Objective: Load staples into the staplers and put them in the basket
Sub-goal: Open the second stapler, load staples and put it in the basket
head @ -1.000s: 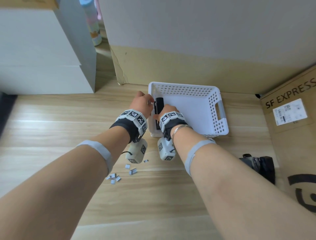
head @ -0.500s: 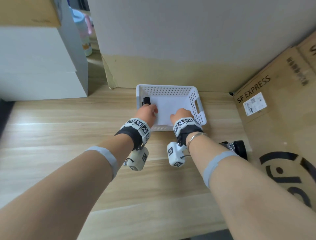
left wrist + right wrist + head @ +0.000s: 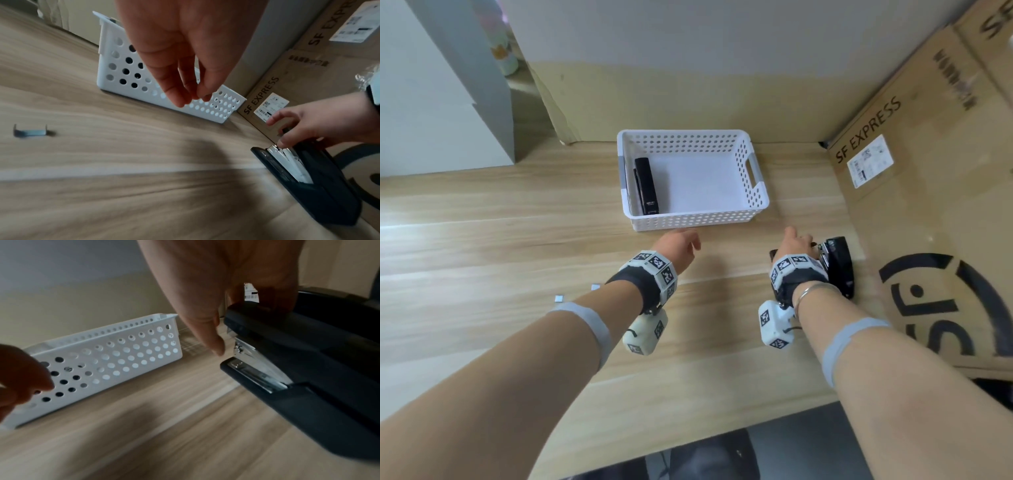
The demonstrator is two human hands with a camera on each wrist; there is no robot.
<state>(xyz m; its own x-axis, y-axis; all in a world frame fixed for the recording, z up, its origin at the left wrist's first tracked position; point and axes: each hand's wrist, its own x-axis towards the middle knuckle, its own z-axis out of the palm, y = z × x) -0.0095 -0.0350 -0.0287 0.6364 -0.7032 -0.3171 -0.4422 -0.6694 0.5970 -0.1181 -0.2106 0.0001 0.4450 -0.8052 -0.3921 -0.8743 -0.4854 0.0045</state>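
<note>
A white perforated basket point(image 3: 695, 221) stands at the back of the wooden table. One black stapler point(image 3: 646, 186) lies closed along its left wall. A second black stapler point(image 3: 838, 263) lies on the table to the right, its top hinged up so the metal staple channel point(image 3: 287, 162) shows. My right hand point(image 3: 799, 240) grips this stapler's raised top arm point(image 3: 267, 318), fingers curled over it and thumb point(image 3: 213, 340) beside it. My left hand point(image 3: 688, 240) hangs just in front of the basket, its fingers point(image 3: 180, 97) loosely bent and holding nothing.
Loose staple strips point(image 3: 558, 298) lie on the table at the left, one close up point(image 3: 30, 132). A large SF EXPRESS cardboard box point(image 3: 914, 164) walls off the right side just beyond the second stapler. A grey-and-beige wall runs behind the basket.
Both hands have drawn back out of the basket, leaving the first stapler inside. The right hand has moved right and taken hold of the second stapler. The left hand has come back in front of the basket.
</note>
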